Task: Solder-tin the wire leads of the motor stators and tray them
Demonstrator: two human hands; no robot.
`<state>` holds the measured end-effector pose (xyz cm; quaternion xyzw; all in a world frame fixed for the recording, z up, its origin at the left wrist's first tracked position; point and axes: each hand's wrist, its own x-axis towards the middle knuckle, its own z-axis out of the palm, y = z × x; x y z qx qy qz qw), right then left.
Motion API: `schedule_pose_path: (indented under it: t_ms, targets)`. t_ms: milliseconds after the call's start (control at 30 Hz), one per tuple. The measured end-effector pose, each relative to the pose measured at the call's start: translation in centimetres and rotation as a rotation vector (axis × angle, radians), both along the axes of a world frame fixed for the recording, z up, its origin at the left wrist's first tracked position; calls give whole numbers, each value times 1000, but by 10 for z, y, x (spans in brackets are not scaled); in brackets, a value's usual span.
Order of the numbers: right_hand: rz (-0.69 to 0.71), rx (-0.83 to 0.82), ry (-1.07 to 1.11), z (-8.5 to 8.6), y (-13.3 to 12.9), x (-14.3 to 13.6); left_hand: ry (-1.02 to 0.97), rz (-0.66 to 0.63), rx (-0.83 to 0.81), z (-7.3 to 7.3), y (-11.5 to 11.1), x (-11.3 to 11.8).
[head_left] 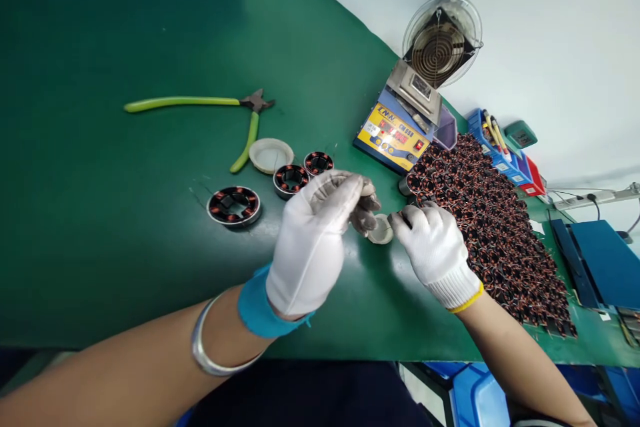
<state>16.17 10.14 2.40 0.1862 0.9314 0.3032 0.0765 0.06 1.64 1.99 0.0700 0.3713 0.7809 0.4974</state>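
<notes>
My left hand [320, 233], in a white glove with dark, stained fingertips, is closed in a pinch above the green table. What lies between its fingers is too small to make out. To its right my right hand [433, 243], in a white knit glove with a yellow cuff edge, has its fingers curled together, their tips beside a small pale dish [381, 230]. Three round wound coils sit left of and behind my left hand: a near one [234, 206], a middle one [291, 180] and a far one [319, 163]. A second pale dish [271, 155] stands beside them.
Green-handled cutters [190, 101] lie open at the left on the green table [125, 233]. A yellow and blue soldering unit [390, 135] stands at the back, below a round fan duct [440, 47]. Many coils [500, 240] cover the right side, with blue and red bins [505, 153] behind.
</notes>
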Motion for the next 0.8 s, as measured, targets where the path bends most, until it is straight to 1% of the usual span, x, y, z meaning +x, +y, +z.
schedule_pose_path:
  t_ms: [67, 133, 267, 367, 400, 467, 567, 633, 700, 733, 800]
  targets:
    - [40, 17, 11, 2, 0, 1, 4, -6, -22, 0, -1, 0]
    - [65, 34, 50, 8, 3, 2, 14, -9, -39, -1, -1, 0]
    - [76, 77, 253, 33, 19, 3, 24, 31, -68, -7, 2, 1]
    - [90, 34, 373, 52, 32, 2, -30, 54, -101, -11, 6, 3]
    - [107, 10, 406, 56, 34, 2, -52, 30, -115, -11, 7, 3]
    - [162, -23, 472, 59, 35, 1, -85, -61, -147, -12, 9, 5]
    - [231, -30, 536, 54, 29, 1, -126, -228, -166, -14, 11, 7]
    - [253, -19, 547, 50, 26, 4, -147, -298, -159, -15, 11, 10]
    - [236, 8, 524, 49, 30, 6, -139, -326, -147, -17, 10, 12]
    - [206, 43, 517, 50, 37, 6, -122, -328, -139, -17, 10, 13]
    - [101, 155, 528, 57, 59, 1, -77, -343, -120, -19, 7, 16]
